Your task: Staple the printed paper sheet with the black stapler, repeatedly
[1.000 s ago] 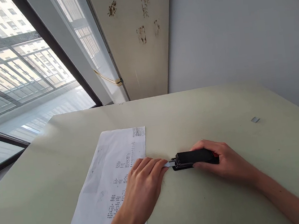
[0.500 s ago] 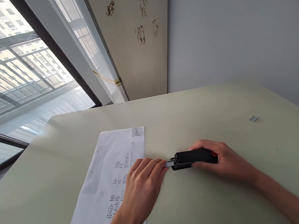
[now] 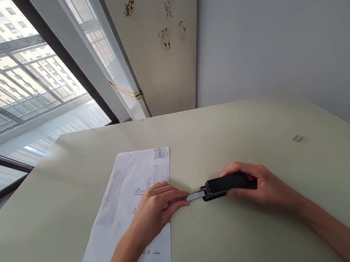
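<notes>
A black stapler (image 3: pixel 229 183) with a red patch near its back end lies on its side or flat on the table, pointing left. My right hand (image 3: pixel 261 184) is closed round its rear half. From the stapler's front end sticks out a metal staple tray (image 3: pixel 195 195). My left hand (image 3: pixel 160 205) pinches the outer tip of this tray between thumb and fingers. Beneath my left hand and forearm lie printed paper sheets (image 3: pixel 114 210), which they partly cover.
The pale table (image 3: pixel 227 137) spans the lower view. Toward its right side lies a small grey strip of staples or similar piece (image 3: pixel 297 138). Behind the table stand a grey wall (image 3: pixel 277 29), a stained beige panel (image 3: pixel 161 73) and, at left, a window (image 3: pixel 12 83).
My left hand has moved left, drawing the metal tray farther out of the stapler. The stapler has tilted slightly and shifted a little right in my right hand.
</notes>
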### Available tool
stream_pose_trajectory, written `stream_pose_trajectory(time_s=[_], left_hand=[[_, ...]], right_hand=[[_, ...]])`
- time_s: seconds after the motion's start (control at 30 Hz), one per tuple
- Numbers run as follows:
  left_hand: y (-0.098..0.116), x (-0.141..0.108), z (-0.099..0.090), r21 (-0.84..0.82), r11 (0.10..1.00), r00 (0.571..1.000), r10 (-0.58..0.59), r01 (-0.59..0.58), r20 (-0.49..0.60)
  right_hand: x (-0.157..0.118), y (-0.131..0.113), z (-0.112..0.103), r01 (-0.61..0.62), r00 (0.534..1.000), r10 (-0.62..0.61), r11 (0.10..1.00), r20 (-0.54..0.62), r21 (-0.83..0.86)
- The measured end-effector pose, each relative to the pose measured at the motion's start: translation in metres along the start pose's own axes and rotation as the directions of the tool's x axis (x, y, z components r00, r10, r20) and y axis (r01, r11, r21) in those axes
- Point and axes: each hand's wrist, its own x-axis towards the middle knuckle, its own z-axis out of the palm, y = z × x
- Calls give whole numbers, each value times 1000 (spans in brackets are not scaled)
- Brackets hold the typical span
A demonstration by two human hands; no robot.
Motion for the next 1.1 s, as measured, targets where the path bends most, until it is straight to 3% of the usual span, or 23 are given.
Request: stream_pose_trajectory(time_s=[0.2,0.3,0.53,0.83,0.97,1.1], left_hand=[[8,2,13,-120,985,989,133,-125,63],[12,3,20,-116,984,986,143,-132,85],[12,4,30,-17,988,986,152,-151,73],[14,4,31,67,981,982,178,-182,67],[15,4,22,61,984,984,161,-165,73],[0,9,-9,124,990,996,54,-61,65]], right_hand=[[-2,-1,-4,42,990,-58,991,125,127],[-3,-2,-2,52,980,-77,989,181,138],[-3,-6,11,81,972,-109,987,208,137],[-3,-10,21,108,980,-136,977,146,186],[-3,-8,22,97,987,-120,975,109,198],[-2,-7,20,108,994,-112,982,14,155]])
